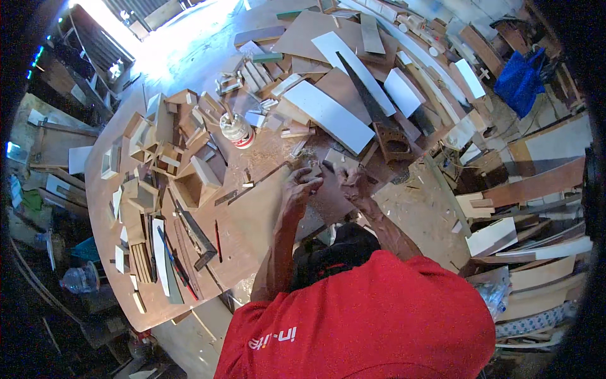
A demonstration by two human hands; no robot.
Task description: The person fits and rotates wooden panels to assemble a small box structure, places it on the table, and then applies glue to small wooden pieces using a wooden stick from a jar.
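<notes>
Both of my hands meet over a brown wooden worktop (252, 215) strewn with sawdust. My left hand (300, 184) has its fingers curled around a small wooden piece (314, 169). My right hand (351, 183) is close beside it, fingers bent, gripping the same piece from the right. The piece is mostly hidden by my fingers. A thin wooden strip (262, 180) lies just left of my left hand. My red shirt fills the lower middle of the view.
A hand saw (369, 104) lies across white boards (328, 115) behind my hands, and a glue bottle (237, 130) stands to the left. Small open wooden boxes (192, 183), a metal square (199, 239) and a red pencil (218, 240) lie at left. Stacked boards (536, 183) are at right.
</notes>
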